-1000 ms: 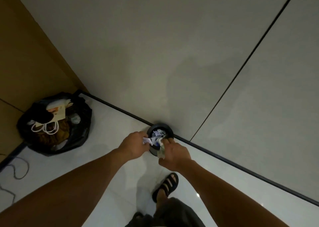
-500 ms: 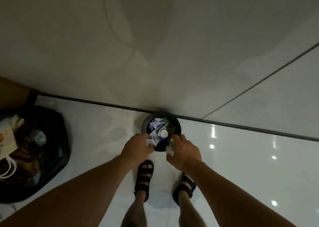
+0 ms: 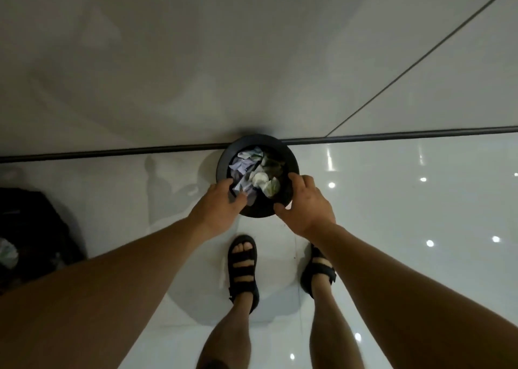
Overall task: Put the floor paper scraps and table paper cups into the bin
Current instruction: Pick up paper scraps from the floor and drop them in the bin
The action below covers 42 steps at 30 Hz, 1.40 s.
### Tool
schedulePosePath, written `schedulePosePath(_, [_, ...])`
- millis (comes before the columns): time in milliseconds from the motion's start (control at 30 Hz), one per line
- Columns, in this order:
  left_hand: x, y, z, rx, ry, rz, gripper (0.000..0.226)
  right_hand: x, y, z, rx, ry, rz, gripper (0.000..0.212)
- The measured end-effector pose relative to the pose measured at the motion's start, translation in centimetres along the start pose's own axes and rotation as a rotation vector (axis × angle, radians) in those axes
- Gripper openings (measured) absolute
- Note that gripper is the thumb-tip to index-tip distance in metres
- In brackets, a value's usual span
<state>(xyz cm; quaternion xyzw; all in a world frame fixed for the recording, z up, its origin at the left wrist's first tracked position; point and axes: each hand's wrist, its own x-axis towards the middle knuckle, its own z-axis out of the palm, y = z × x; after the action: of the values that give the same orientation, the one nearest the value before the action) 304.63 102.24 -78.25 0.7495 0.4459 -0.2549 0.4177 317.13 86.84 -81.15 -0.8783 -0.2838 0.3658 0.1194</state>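
Note:
A small round black bin (image 3: pixel 291 158) stands on the floor against the wall, filled with crumpled paper scraps (image 3: pixel 246 161) and a squashed white paper cup (image 3: pixel 259 179). My left hand (image 3: pixel 218 208) is over the bin's near-left rim, and its thumb and fingers pinch a pale paper scrap (image 3: pixel 243 191) at the mouth. Over the right rim, my right hand (image 3: pixel 307 203) has its thumb and fingers spread and holds nothing I can see. A greenish crumpled paper (image 3: pixel 272 187) lies inside, just beside it.
A black rubbish bag (image 3: pixel 30 228) sits on the floor at the far left. A dark skirting strip (image 3: pixel 112 151) marks the wall's foot behind the bin. My feet in black sandals (image 3: pixel 242 267) stand just before the bin on the glossy white floor (image 3: pixel 406 214).
My right hand has let go of its greenish paper, which now lies in the bin. Both hands have come down to the bin's mouth, and the view now faces the wall squarely.

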Motion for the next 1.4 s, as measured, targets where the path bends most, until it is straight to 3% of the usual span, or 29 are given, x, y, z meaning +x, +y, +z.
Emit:
schedulePosePath(167, [-4.9,3.1,-4.2,0.122,-0.039,0.059,0.062,-5.0,-0.9,-4.6,-0.018,-0.001,0.058,0.076])
schedulePosePath(300, [-9.8,9.7,-7.9,0.183,0.004,0.209,0.056,-10.5,-2.9,-10.8,-0.020,0.025,0.078,0.080])
schedulePosePath(433, [-15.2,17.8,-10.4,0.331,0.052,0.387,0.056,-16.5,-4.9,-19.1,-0.044,0.123,0.092,0.081])
schedulePosePath(600, [-24.1,25.8,-9.3,0.484,-0.017,0.590,0.063,-25.4,-4.9,-27.8,-0.035,0.271,0.171,0.080])
schedulePosePath(833, [-33.4,33.2,-3.6,0.825,-0.114,0.746,0.065,-38.7,2.8,-31.9,-0.002,0.348,0.362,0.081])
schedulePosePath(1133, [-43.4,46.9,10.9,0.995,-0.126,1.033,0.063,-54.1,18.3,-32.9,0.150,0.479,0.643,0.084])
schedulePosePath(1400, [-51.8,54.4,24.7,1.093,-0.237,1.263,0.063,-64.1,28.5,-33.8,0.320,0.594,0.863,0.085])
